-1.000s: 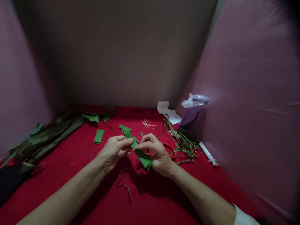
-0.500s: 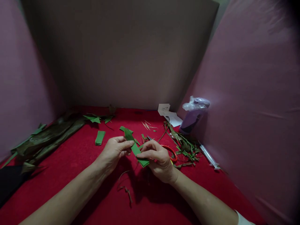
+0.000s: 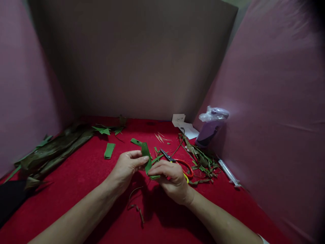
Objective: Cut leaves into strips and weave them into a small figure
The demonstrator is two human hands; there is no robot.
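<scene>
A folded strip of green leaf is held between both hands above the red cloth. My left hand pinches its upper part between thumb and fingers. My right hand grips the lower end, where the strip bends sharply to the right. Just behind my right hand lie scissors with red and yellow handles, their dark blades pointing away to the left. Small green leaf scraps lie around the blades. Another cut leaf piece rests left of my hands, and one more lies just beyond them.
Several toothpicks lie at the back, near white papers. A purple bottle with plastic wrap stands right, by leaf trimmings and a syringe. Long dark leaves lie left. A dry curled strip lies in front.
The green strip, nearly straight before, now bends at its lower end, its upper part more upright. My right hand has lowered slightly, uncovering more of the scissors.
</scene>
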